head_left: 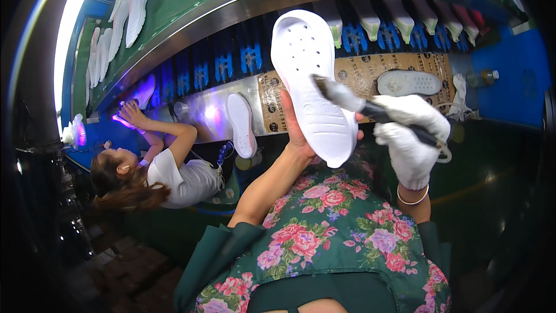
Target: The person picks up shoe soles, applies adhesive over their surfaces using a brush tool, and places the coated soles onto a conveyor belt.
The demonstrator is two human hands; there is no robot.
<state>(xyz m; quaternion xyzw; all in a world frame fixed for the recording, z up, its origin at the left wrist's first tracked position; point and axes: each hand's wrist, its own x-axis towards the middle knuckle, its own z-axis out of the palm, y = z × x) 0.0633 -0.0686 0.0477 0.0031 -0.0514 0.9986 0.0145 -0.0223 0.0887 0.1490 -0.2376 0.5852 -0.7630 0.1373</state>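
One white shoe sole [308,105], perforated end pointing away, is held up over the floral apron [324,249] by the bare left hand [297,133], the thumb laid along its left edge and fingertips curled around the right. A brush [344,95] is gripped by its dark handle in the white-gloved right hand [410,142]; its bristles are held over the sole's middle, though contact cannot be told. Beyond, a pale sole [408,83] is laid on brown cardboard [359,72], and a smaller-looking sole [239,122] is set left of it, near a co-worker [182,181].
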